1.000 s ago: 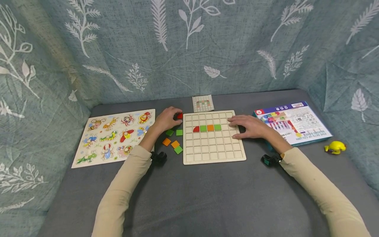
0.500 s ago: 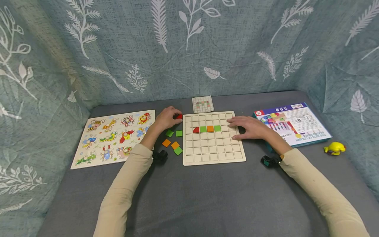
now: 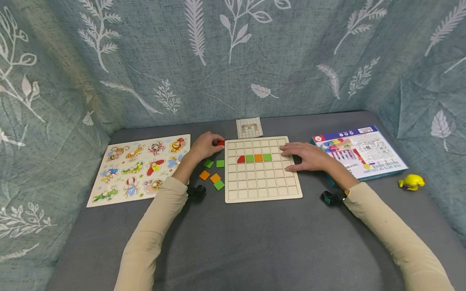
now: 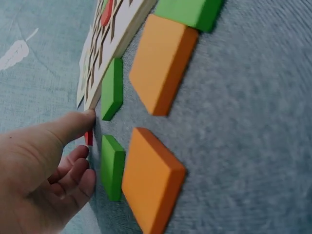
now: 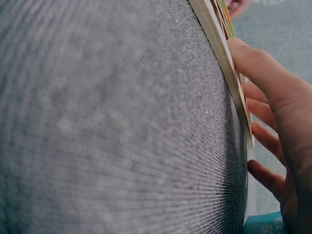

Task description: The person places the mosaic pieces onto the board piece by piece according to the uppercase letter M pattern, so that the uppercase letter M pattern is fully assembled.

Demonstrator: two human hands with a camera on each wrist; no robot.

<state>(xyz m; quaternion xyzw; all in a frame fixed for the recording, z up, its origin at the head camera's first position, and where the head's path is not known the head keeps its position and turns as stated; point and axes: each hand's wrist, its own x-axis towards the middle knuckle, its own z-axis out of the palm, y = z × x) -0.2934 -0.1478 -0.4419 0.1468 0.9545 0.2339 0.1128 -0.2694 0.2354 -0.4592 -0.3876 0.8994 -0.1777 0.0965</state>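
Observation:
My left hand [image 3: 205, 146] is at the far left corner of a wooden grid board [image 3: 263, 190]. Its thumb and fingertips pinch a red tile [image 3: 220, 143], mostly covered by the fingers; in the left wrist view a sliver of the red tile [image 4: 88, 137] shows below the thumb. On the board lie a red rounded tile [image 3: 241, 159], a green tile [image 3: 249, 158], an orange tile [image 3: 258, 158] and another green tile [image 3: 267, 157], in one row. My right hand [image 3: 306, 156] rests on the board's right edge with fingers spread; in the right wrist view the thumb touches the edge.
Loose green tiles [image 3: 220, 163] and orange tiles [image 3: 204, 175] lie left of the board. A small pattern card [image 3: 249, 127] is behind it. An insect puzzle [image 3: 140, 169] lies at left. A box [image 3: 360, 151] and a yellow toy [image 3: 412, 182] are at right.
The left hand dips very slightly at the red tile. The right hand stays on the board's edge, and the tiles on the board keep their places.

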